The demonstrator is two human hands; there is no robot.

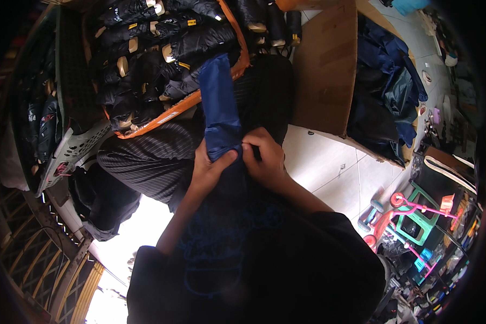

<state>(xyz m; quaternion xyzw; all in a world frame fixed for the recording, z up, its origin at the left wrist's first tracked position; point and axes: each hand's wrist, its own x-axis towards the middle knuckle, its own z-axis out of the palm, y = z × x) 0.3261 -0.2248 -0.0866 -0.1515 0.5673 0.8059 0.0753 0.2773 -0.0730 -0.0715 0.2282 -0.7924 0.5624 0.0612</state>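
A long, narrow piece of folded blue cloth (220,102) stretches away from me over my striped trouser leg, its far end by the orange-edged box. My left hand (211,163) is closed round its near end, with the thumb lying across the top. At the right edge of that same end, my right hand (263,155) pinches the cloth with curled fingers. Whether anything is inside the cloth is hidden.
Black cloth bundles (191,46) with beige ends fill the orange-edged box (162,120). A cardboard box (325,70) to the right holds dark and blue cloth (386,54). A plastic crate (78,146) stands left; a pink scooter (386,221) and green stool (427,224) lie at right.
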